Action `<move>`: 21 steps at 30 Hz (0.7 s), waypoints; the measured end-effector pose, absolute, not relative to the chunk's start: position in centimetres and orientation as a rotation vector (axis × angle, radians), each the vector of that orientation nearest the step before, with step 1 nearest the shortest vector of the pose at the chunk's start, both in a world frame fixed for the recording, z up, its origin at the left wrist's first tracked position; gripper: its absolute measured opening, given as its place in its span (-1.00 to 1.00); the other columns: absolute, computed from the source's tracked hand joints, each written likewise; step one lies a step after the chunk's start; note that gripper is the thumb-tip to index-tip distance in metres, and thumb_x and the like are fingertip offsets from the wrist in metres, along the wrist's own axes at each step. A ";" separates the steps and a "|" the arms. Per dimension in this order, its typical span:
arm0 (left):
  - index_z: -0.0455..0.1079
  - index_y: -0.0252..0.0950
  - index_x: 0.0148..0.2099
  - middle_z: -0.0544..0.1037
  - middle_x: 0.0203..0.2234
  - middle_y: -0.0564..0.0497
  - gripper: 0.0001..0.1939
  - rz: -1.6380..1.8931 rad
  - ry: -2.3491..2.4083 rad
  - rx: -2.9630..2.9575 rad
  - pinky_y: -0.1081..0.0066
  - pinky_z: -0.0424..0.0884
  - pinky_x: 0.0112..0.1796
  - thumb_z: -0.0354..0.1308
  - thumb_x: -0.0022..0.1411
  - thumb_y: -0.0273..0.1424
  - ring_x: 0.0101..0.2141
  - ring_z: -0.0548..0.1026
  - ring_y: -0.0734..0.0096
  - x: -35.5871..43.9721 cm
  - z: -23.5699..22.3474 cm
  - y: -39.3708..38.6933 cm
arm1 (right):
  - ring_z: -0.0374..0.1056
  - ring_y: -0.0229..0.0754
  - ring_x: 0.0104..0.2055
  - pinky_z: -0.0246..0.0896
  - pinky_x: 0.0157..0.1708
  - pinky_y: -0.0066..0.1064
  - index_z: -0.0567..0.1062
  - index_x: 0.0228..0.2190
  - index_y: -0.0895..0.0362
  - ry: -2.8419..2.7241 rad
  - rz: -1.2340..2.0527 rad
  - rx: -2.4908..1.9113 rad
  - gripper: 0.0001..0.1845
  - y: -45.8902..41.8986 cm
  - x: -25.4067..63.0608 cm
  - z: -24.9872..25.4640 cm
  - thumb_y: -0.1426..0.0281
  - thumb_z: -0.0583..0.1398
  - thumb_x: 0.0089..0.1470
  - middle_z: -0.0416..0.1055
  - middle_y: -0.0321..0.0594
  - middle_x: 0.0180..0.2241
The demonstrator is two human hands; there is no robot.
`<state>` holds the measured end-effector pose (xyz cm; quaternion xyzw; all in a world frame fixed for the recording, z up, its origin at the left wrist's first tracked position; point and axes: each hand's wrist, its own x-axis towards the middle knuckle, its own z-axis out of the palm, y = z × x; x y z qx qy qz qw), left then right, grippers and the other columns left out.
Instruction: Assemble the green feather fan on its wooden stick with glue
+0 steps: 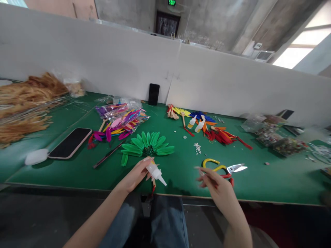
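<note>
My left hand (141,172) is closed around a white glue bottle (154,171), its nozzle tilted down to the right. Just beyond it, a green feather fan (148,144) lies spread on the table. The fan's handle runs under the hand, and its red end (153,188) shows near the table edge. My right hand (213,181) hovers left of yellow-and-red-handled scissors (234,168), covering part of them. Its fingertips are pinched together and slightly blurred; what they hold, if anything, cannot be made out. Small white beads (197,148) lie beyond it.
Bagged coloured feathers (124,119), a dark stick-like tool (110,154) and a phone (70,143) lie on the left. Two more glue bottles (192,122) stand among feather fans (222,135) at the back. Bead bags (289,144) sit right; a white partition (219,79) borders the table.
</note>
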<state>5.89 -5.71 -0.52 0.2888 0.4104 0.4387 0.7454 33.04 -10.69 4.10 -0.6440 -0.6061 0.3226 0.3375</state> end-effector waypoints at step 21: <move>0.29 -0.29 -0.37 0.44 -0.49 0.04 -0.63 1.214 0.816 0.571 0.54 0.27 -0.55 0.28 -0.06 -0.13 -0.28 0.48 0.26 5.6 0.8 -5.6 | 0.30 -0.04 -0.08 0.16 -0.06 -0.19 0.52 -0.56 0.12 -1.865 0.553 -1.473 -0.81 11.1 21.5 -2.6 0.26 0.24 -0.07 0.39 -0.07 -0.18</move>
